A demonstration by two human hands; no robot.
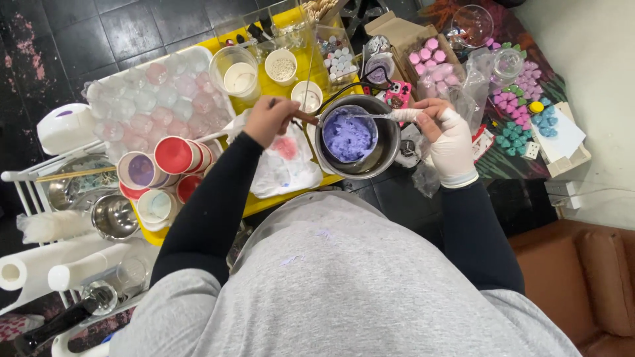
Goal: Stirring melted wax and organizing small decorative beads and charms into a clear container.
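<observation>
A glass cup of purple wax [348, 136] sits inside a metal pot [387, 148] on the yellow tray [274, 197]. My left hand [269, 119] is bare and grips a thin stick [305, 118] whose tip reaches the cup's rim. My right hand [446, 137] wears a white glove and holds the cup's wrapped handle [405, 114] over the pot's right rim.
Red and white paper cups [173, 156] lie stacked at left beside a blister tray of pink and white moulds [159, 99]. Cups of white wax [239, 77] stand behind. Coloured wax shapes [522, 106] cover the table at right. Metal bowls [114, 215] and paper rolls [40, 264] lie lower left.
</observation>
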